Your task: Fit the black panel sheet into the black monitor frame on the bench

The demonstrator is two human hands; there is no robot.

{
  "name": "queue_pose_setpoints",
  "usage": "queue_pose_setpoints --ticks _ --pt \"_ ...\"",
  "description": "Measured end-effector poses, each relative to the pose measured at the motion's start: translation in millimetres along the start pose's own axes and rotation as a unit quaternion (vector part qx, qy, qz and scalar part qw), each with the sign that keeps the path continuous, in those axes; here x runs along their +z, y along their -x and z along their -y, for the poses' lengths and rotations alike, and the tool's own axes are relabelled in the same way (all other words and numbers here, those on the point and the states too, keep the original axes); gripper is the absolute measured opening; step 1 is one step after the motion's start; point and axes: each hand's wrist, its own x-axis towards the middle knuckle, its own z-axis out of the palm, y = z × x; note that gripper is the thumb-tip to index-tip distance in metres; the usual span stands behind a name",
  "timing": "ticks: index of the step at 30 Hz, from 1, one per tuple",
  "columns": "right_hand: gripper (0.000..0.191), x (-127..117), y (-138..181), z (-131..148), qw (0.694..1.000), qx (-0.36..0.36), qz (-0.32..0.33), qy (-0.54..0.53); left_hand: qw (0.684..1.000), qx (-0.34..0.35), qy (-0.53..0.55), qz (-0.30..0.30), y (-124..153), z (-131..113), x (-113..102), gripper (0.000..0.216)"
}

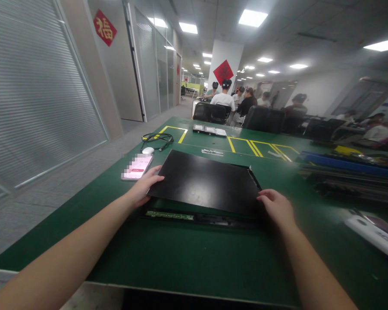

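Between my two hands is a flat, glossy black screen panel [200,181], its near edge raised and tilted above the table. My left hand [145,187] pinches its left edge, thumb on top. At the near right corner, my right hand [274,204] grips the panel between thumb and fingers. Under the near edge runs a black frame [213,220], with a narrow green circuit board [170,215] showing in its left part. Part of the frame's far right corner shows beyond the panel; the rest is hidden beneath it.
On the green table [194,258], a phone [137,167], a white mouse [148,150] and a coiled black cable [158,138] lie to the left. A black tray [210,130] stands farther back. Stacked long strips [349,181] and a white device [375,232] are at right. Several people sit beyond.
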Motion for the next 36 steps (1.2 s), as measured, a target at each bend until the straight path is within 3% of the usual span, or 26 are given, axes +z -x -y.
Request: queue_pose_setpoints --ticks 36 --pt "0.023 -0.7 2.6 2.6 0.998 -0.02 0.007 0.051 1.0 0.001 -0.01 0.023 -0.4 1.5 0.0 0.034"
